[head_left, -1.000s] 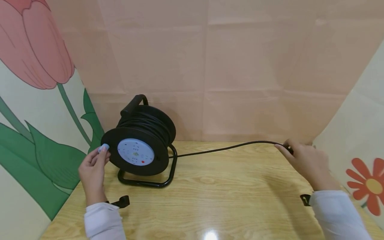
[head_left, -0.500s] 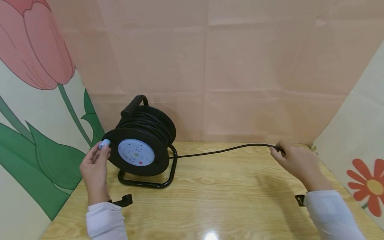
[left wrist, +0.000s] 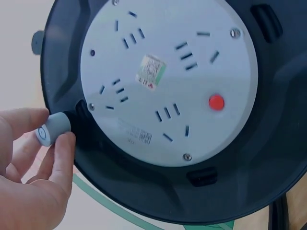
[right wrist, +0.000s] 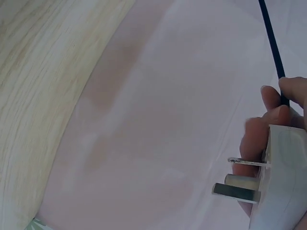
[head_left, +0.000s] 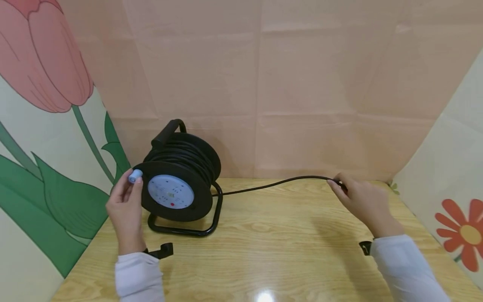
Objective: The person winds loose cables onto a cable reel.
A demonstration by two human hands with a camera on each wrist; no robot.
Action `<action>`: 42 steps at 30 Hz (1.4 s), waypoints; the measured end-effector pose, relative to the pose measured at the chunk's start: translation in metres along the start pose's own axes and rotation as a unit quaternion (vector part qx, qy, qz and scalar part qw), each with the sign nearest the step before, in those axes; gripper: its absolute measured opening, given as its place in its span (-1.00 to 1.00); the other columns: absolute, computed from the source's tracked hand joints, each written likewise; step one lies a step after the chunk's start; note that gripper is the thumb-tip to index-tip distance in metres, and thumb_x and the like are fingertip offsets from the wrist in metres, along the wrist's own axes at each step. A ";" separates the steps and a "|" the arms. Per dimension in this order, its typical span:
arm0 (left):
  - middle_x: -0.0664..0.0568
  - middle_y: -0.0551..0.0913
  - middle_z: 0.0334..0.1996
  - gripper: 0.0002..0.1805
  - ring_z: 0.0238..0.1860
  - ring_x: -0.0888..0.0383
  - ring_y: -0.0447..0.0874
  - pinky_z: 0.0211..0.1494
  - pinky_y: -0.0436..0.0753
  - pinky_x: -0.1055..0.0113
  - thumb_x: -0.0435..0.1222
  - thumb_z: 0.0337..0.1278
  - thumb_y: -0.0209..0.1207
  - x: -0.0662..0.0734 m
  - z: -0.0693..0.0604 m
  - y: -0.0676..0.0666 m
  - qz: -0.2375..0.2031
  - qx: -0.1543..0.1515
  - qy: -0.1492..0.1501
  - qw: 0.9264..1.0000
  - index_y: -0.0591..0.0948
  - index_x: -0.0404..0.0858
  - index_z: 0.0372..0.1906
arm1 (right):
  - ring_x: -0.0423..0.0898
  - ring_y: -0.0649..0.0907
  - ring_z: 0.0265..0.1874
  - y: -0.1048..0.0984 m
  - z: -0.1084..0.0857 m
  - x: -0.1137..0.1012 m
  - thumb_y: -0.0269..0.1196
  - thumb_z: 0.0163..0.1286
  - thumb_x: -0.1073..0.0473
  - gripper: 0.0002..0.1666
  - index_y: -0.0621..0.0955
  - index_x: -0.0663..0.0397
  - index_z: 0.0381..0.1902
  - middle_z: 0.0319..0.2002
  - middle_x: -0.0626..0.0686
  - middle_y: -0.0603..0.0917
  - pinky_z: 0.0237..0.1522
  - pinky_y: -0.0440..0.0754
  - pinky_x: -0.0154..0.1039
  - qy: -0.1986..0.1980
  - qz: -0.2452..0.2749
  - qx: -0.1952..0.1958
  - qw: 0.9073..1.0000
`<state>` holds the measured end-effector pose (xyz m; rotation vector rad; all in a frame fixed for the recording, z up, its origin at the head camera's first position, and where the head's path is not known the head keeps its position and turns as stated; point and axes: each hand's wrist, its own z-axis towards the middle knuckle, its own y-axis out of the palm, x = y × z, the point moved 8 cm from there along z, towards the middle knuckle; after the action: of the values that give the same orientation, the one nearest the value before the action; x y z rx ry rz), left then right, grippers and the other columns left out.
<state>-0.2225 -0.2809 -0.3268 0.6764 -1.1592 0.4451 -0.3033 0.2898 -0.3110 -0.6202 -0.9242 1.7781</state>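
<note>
A black cable reel [head_left: 183, 157] stands on its tubular frame [head_left: 181, 230] at the left of the head view. Its pale blue socket plate [head_left: 171, 191] carries a red button [left wrist: 216, 102]. My left hand [head_left: 128, 209] pinches the pale blue-grey crank knob [left wrist: 56, 127] at the rim of the front flange between thumb and fingers. At the right, my right hand [head_left: 364, 203] grips the black cable [head_left: 271, 185] that runs out from the reel. A white three-pin plug [right wrist: 285, 177] sits within that hand in the right wrist view; its far side is out of frame.
The wood-grain table [head_left: 283, 247] lies under both arms. A peach paper backdrop [head_left: 256, 84] rises behind it. Side panels carry a painted tulip [head_left: 45, 54] and a red flower [head_left: 468, 235]. The reel's carrying handle [head_left: 166, 134] sticks up toward the backdrop.
My left hand has moved up and to the right with the knob. The socket plate's red button has shifted left as the drum turned. My right hand has come leftward, toward the reel, with the cable.
</note>
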 end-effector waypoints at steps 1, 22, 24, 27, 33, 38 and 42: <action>0.00 0.60 0.13 -0.56 0.12 0.17 0.57 0.13 0.51 0.55 -0.24 0.25 0.34 0.001 0.000 0.001 0.003 -0.002 0.002 1.000 0.64 -0.17 0.23 | -0.19 0.18 -0.86 0.001 0.001 0.000 0.20 0.49 -0.13 -0.74 0.48 -0.15 -0.31 -0.77 -0.18 0.22 -0.81 0.01 -0.27 0.005 0.002 -0.006 1.000; 0.12 0.50 -0.01 -0.67 0.05 0.23 0.58 0.20 0.52 0.42 -0.32 0.36 0.24 0.030 -0.022 0.032 0.097 -0.024 0.178 0.979 0.68 -0.21 0.17 | -0.25 0.19 -0.83 0.002 0.012 -0.027 0.29 0.36 -0.03 -0.86 0.54 -0.20 -0.27 -0.67 -0.22 0.31 -0.81 0.09 -0.29 -0.031 0.034 -0.025 0.999; 0.09 0.52 0.00 -0.68 0.05 0.22 0.57 0.19 0.53 0.43 -0.34 0.35 0.24 0.033 -0.025 0.036 0.103 -0.029 0.200 0.974 0.68 -0.21 0.16 | -0.24 0.21 -0.81 0.008 0.012 -0.029 0.31 0.33 0.01 -0.84 0.55 -0.17 -0.20 -0.62 -0.20 0.36 -0.80 0.13 -0.29 -0.035 0.041 -0.058 0.997; 0.03 0.56 0.00 -0.69 0.05 0.19 0.57 0.15 0.55 0.44 -0.38 0.32 0.26 0.036 -0.029 0.041 0.110 -0.032 0.227 0.967 0.70 -0.22 0.13 | -0.24 0.29 -0.75 0.020 0.009 -0.033 0.36 0.30 0.05 -0.71 0.55 -0.10 -0.07 -0.49 -0.15 0.44 -0.76 0.22 -0.28 -0.038 0.058 -0.137 0.988; -0.13 0.60 0.02 -0.70 0.11 0.08 0.56 0.11 0.57 0.46 -0.48 0.27 0.27 0.046 -0.038 0.049 0.122 -0.033 0.257 0.958 0.71 -0.32 0.08 | -0.24 0.45 -0.54 0.030 0.005 -0.037 0.38 0.23 0.30 -0.54 0.53 -0.01 0.07 -0.33 -0.11 0.55 -0.58 0.39 -0.24 -0.064 0.086 -0.199 0.974; -0.21 0.59 0.02 -0.74 0.15 0.01 0.56 0.11 0.57 0.46 -0.50 0.26 0.26 0.066 -0.053 0.056 0.133 -0.037 0.256 0.957 0.70 -0.41 0.03 | -0.21 0.55 -0.52 0.024 0.005 -0.034 0.33 0.23 0.35 -0.58 0.56 -0.08 0.02 -0.24 -0.04 0.66 -0.62 0.41 -0.25 -0.074 0.087 -0.159 0.981; -0.19 0.59 -0.01 -0.76 0.18 0.02 0.55 0.11 0.57 0.43 -0.48 0.25 0.29 0.065 -0.054 0.059 0.136 -0.042 0.258 0.956 0.72 -0.40 0.00 | -0.16 0.59 -0.51 0.018 0.008 -0.031 0.35 0.25 0.25 -0.69 0.61 -0.14 -0.06 -0.19 -0.03 0.69 -0.64 0.43 -0.23 -0.070 0.078 -0.118 0.987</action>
<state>-0.2008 -0.2023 -0.2639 0.2945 -0.7666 0.7509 -0.3069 0.2546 -0.3212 -0.7418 -1.2237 1.8837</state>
